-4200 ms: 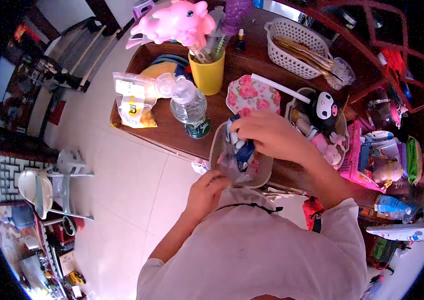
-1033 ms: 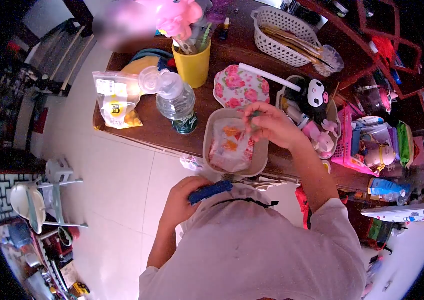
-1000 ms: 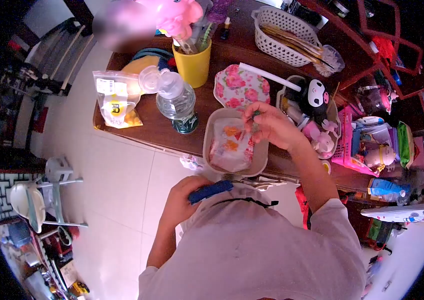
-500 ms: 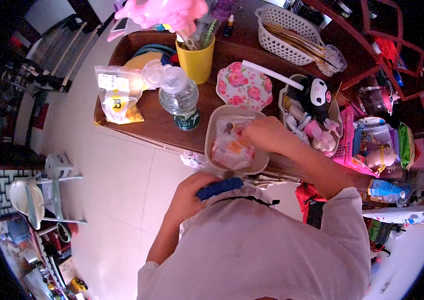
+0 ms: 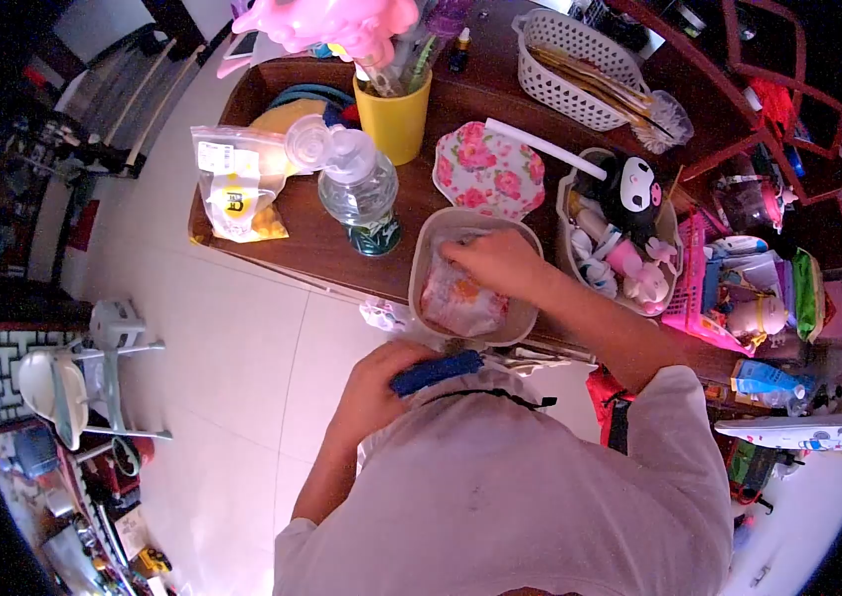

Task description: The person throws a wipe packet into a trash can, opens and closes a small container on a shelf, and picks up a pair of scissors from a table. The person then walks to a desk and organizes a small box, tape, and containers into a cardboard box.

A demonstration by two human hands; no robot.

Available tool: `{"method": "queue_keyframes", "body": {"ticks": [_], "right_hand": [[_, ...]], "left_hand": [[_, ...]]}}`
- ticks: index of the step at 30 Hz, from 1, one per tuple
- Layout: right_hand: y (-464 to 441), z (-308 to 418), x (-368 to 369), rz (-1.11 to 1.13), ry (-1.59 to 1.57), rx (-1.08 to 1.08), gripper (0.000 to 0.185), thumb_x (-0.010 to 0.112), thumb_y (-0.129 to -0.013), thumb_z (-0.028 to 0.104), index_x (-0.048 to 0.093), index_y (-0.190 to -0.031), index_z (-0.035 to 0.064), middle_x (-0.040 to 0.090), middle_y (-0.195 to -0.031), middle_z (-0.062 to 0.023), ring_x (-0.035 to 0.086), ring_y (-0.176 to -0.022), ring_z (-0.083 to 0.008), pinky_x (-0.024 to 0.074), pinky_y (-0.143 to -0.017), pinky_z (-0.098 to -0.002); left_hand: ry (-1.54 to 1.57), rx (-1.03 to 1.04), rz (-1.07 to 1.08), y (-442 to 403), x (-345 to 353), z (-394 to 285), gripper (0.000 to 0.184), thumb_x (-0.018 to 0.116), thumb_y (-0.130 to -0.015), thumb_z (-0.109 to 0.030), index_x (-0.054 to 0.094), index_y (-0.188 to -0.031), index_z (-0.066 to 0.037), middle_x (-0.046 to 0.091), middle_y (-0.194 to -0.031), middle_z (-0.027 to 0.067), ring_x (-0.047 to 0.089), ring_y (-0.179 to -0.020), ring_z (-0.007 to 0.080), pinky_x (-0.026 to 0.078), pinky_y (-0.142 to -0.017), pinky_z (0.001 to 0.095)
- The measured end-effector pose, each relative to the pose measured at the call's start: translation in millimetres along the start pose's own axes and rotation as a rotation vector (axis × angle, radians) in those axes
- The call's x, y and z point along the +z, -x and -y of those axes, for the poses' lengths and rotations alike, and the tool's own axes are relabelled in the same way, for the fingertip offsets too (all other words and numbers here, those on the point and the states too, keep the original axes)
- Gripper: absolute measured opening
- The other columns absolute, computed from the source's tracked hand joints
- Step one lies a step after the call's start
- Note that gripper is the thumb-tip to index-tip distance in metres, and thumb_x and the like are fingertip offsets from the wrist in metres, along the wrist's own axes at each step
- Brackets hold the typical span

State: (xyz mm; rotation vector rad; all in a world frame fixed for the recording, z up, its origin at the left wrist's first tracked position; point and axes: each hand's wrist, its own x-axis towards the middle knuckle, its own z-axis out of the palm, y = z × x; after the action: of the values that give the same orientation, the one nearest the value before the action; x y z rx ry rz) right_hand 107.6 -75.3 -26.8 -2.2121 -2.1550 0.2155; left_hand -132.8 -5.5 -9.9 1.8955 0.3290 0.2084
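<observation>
Beige bin (image 5: pixel 528 326) stands at the front edge of the table (image 5: pixel 316 253), my right hand (image 5: pixel 495 263) down in it. Reaching well, I judge, means wrist lifted off the rim and light fingertips, so the printed plastic (image 5: pixel 460 300) inside doesn't bunch. Right fingers: bent, nearly together, at the plastic; can't tell if they pinch anything. Left hand (image 5: pixel 381 385): fingers curled partway round a dark blue bundle (image 5: pixel 438 372), held near the shirt (image 5: pixel 500 487).
</observation>
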Motion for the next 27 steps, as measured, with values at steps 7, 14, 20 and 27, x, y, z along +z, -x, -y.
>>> {"method": "queue_keyframes", "body": {"ticks": [7, 14, 20, 27], "right_hand": [[16.7, -20.5, -6.7, -0.168, -1.192, 0.248, 0.016, 0.049, -0.085, 0.022, 0.05, -0.088, 0.0065, 0.053, -0.063, -0.0152, 0.051, -0.046, -0.0249, 0.0434, -0.048, -0.0361], [3.9, 0.1, 3.1, -0.221, -0.32, 0.147, 0.018, 0.049, -0.084, 0.021, 0.05, -0.09, 0.0034, 0.056, -0.064, -0.0176, 0.056, -0.053, -0.0326, 0.0446, -0.051, -0.0411], [-4.1, 1.6, 9.7, 0.032, -0.064, 0.288, 0.022, 0.054, -0.079, 0.021, 0.05, -0.094, 0.0053, 0.06, -0.068, -0.0153, 0.06, -0.063, -0.0341, 0.0449, -0.053, -0.0455], [34.7, -1.7, -35.9, -0.192, -1.762, 0.498, 0.026, 0.054, -0.084, 0.028, 0.052, -0.094, 0.0044, 0.056, -0.07, -0.0097, 0.045, -0.04, -0.0131, 0.0334, -0.035, -0.0244]], "left_hand": [[-0.017, 0.011, -0.038, 1.8, -4.0, 0.1, 0.031, 0.067, -0.064, -0.009, 0.06, -0.095, -0.006, 0.06, -0.089, 0.0114, 0.058, -0.084, 0.0272, 0.045, -0.074, 0.0315], [-0.023, 0.036, -0.018, -3.3, -1.7, 1.5, 0.031, 0.067, -0.065, -0.011, 0.06, -0.095, -0.006, 0.059, -0.09, 0.0119, 0.058, -0.085, 0.0278, 0.045, -0.074, 0.0326], [-0.015, 0.047, 0.026, -4.7, -2.3, -0.5, 0.036, 0.062, -0.06, -0.006, 0.059, -0.096, -0.004, 0.06, -0.096, 0.0125, 0.058, -0.092, 0.0282, 0.045, -0.081, 0.0336], [-0.049, 0.105, 0.024, -5.9, -1.6, -1.6, 0.032, 0.065, -0.065, -0.008, 0.059, -0.096, -0.006, 0.059, -0.099, 0.012, 0.058, -0.088, 0.028, 0.045, -0.078, 0.0325]]}}
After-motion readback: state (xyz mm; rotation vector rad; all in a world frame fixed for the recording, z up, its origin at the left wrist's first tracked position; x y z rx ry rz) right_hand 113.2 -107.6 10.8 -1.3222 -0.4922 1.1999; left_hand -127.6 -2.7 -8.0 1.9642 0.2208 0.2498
